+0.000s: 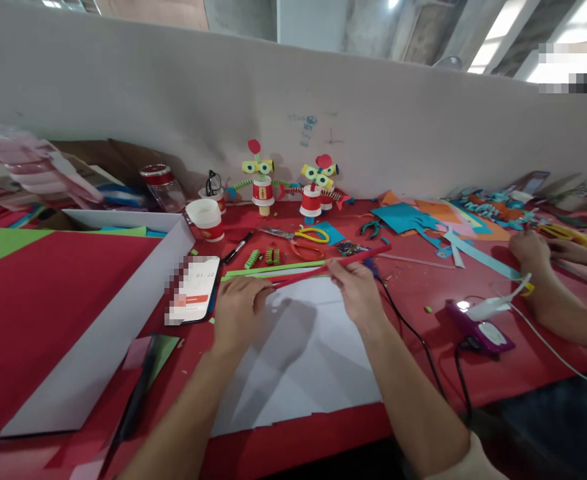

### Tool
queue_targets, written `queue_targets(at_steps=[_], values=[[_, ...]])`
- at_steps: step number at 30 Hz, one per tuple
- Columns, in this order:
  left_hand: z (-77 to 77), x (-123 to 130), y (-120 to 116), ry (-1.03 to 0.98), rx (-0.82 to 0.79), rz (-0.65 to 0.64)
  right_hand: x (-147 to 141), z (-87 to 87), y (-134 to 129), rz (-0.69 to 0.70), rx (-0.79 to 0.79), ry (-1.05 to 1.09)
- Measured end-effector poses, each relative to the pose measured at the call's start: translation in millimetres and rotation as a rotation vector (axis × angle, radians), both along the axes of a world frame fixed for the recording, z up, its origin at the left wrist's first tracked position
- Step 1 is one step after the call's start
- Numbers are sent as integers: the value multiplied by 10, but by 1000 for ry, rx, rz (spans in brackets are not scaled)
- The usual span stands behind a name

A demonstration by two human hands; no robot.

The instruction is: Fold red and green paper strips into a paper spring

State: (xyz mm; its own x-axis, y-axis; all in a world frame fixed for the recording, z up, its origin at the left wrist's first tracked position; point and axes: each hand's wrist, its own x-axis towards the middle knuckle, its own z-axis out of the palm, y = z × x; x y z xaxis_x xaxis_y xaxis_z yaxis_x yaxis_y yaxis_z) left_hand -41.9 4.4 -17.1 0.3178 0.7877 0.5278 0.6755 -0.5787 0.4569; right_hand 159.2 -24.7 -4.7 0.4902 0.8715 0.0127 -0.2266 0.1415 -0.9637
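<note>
A narrow red paper strip (303, 275) stretches between my hands, its far end bent up to the right. My right hand (356, 290) pinches it near its middle with thumb and fingers. Curled fingers of my left hand (241, 303) close on the strip's left end, partly hiding it. Both hands are over white paper sheets (313, 360). Green paper strips (243, 273) lie just beyond my left hand. Behind them are small folded green and red paper springs (272, 256), yellow-handled scissors (313, 233) and scissors with orange handles (307, 251).
At left are a phone (193, 290), a large box (138, 300) of coloured paper and a black-handled cutter (138, 390). Paper cups (206, 220) and paper-cup figures (262, 190) stand behind. A purple power socket (481, 333) with cables and a co-worker's hands (531, 253) are at right.
</note>
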Motion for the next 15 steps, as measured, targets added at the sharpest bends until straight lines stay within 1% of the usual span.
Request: queue_targets(at_steps=[3,6,8,10,13,15], values=[[18,-104,71,18,78,118,186,80,29,-164,97,228],[14,-161,110,23,101,175,275,91,40,-246,132,296],[-3,-174,122,21,90,188,298,53,50,-271,101,269],[-19,-176,128,29,103,194,322,-2,65,-313,24,185],[-36,-171,133,93,132,159,388,-67,90,-456,-34,23],[-52,-160,138,134,82,105,430,-84,103,-539,-9,-27]])
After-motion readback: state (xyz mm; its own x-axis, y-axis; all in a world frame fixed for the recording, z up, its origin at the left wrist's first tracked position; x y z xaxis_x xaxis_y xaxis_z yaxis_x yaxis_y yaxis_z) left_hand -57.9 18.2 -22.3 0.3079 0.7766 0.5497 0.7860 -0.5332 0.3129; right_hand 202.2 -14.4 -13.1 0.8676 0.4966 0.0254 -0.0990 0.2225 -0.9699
